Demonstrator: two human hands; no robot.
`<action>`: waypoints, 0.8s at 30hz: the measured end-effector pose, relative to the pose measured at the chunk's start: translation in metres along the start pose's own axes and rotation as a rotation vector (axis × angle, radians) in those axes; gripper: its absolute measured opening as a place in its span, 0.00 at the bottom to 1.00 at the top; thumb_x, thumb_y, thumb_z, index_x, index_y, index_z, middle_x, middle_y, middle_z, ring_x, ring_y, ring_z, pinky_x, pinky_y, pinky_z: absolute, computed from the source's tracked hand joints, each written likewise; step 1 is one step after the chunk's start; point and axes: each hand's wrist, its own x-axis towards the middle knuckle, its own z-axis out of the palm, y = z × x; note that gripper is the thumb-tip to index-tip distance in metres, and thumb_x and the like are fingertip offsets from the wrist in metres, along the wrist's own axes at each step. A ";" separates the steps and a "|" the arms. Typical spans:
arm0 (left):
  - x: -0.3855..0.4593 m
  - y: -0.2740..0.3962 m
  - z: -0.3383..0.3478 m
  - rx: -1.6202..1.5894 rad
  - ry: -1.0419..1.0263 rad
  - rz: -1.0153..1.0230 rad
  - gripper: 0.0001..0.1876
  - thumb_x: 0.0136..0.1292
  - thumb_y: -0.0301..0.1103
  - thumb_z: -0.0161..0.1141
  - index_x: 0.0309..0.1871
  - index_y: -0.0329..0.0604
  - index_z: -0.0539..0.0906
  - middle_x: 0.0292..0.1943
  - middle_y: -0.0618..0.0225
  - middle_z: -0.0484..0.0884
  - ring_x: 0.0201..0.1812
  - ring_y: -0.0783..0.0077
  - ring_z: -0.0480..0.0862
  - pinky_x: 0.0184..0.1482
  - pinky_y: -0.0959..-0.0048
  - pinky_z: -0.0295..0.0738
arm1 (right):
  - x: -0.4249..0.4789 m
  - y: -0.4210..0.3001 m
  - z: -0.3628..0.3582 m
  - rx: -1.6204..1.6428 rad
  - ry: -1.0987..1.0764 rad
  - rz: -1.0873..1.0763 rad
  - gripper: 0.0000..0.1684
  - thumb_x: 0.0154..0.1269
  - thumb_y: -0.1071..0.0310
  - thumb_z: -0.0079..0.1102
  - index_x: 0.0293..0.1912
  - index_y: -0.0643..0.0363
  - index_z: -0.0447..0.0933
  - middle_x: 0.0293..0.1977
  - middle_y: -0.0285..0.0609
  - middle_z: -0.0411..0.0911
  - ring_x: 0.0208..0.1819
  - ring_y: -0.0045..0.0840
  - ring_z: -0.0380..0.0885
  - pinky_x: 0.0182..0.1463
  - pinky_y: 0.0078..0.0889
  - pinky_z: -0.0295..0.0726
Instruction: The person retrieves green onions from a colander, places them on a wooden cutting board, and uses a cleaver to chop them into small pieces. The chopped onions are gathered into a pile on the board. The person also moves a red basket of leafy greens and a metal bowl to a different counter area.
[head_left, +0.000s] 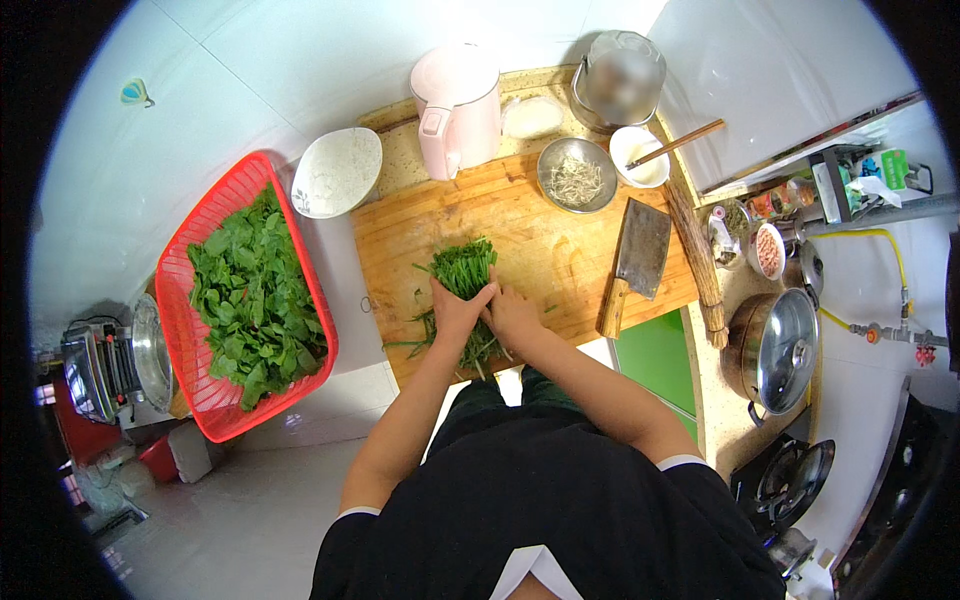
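A bundle of green leafy stalks (463, 268), like chives, lies on a wooden cutting board (517, 217). My left hand (454, 311) grips its left side, and my right hand (514, 319) closes on it from the right, the thumbs meeting over the stalks. Loose stalks and scraps spread under and beside my wrists, towards the board's near edge. Apart from both hands, a cleaver (639, 259) with a wooden handle rests at the board's right. Farther back on the board stands a metal bowl (545, 174) of thin, pale shreds.
Leafy greens fill a red plastic basket (172, 330) at left. A white dish (337, 171), pink electric kettle (469, 112) and white bowl (637, 174) with chopsticks (686, 139) stand behind. On the right are a bundle of dry stalks (694, 262), a lidded pot (784, 352) and a gas stove (750, 469).
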 end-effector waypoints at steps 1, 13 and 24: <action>0.004 -0.003 0.000 0.044 -0.004 -0.005 0.49 0.39 0.45 0.75 0.59 0.30 0.57 0.53 0.49 0.69 0.53 0.57 0.73 0.54 0.62 0.69 | 0.004 0.001 0.009 0.081 -0.003 0.003 0.45 0.65 0.47 0.42 0.69 0.64 0.38 0.51 0.61 0.69 0.47 0.50 0.73 0.49 0.50 0.72; 0.012 0.020 0.024 0.807 0.084 -0.177 0.58 0.33 0.53 0.74 0.64 0.32 0.53 0.61 0.48 0.61 0.63 0.49 0.60 0.64 0.56 0.52 | 0.010 0.009 0.081 0.744 0.146 -0.216 0.44 0.56 0.63 0.55 0.64 0.70 0.45 0.54 0.71 0.60 0.54 0.57 0.64 0.57 0.46 0.66; 0.008 0.031 0.022 0.923 -0.040 -0.030 0.50 0.42 0.46 0.72 0.63 0.31 0.54 0.57 0.51 0.64 0.60 0.53 0.63 0.61 0.60 0.56 | 0.023 0.065 0.008 0.673 0.329 0.096 0.16 0.58 0.63 0.57 0.45 0.61 0.75 0.37 0.52 0.77 0.35 0.38 0.76 0.42 0.35 0.75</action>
